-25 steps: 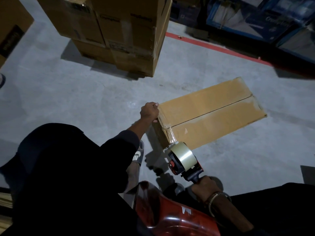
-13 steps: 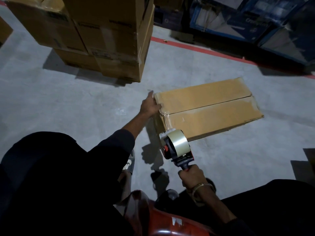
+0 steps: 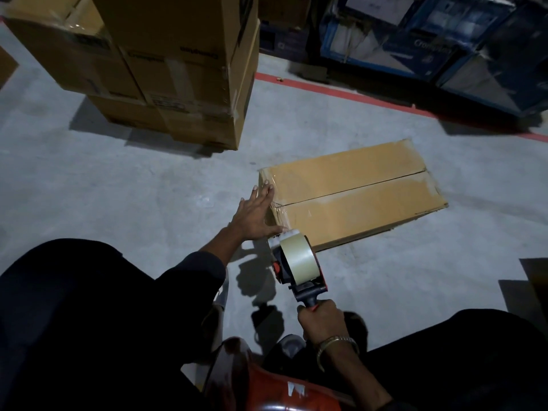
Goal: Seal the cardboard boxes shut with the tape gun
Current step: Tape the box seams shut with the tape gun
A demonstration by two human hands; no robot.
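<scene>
A long flat cardboard box (image 3: 355, 194) lies on the grey concrete floor, its two top flaps meeting along a dark centre seam. Clear tape shines across its near short end. My left hand (image 3: 255, 213) lies flat with straight fingers against that near end, fingertips reaching onto the top edge. My right hand (image 3: 318, 321) grips the handle of a red and black tape gun (image 3: 296, 264) that carries a pale roll of tape. The gun's front sits at the box's near corner, just right of my left hand.
A stack of taped brown cartons (image 3: 166, 69) stands at the back left. Blue printed cartons (image 3: 415, 40) line the back right, beyond a red floor line (image 3: 341, 91). A red stool (image 3: 267, 390) sits between my dark-clothed knees. Another dark object (image 3: 536, 292) shows at the right edge.
My left hand has opened from a curled hold on the box's far corner to a flat press on the near end. The tape gun has stayed at the near corner.
</scene>
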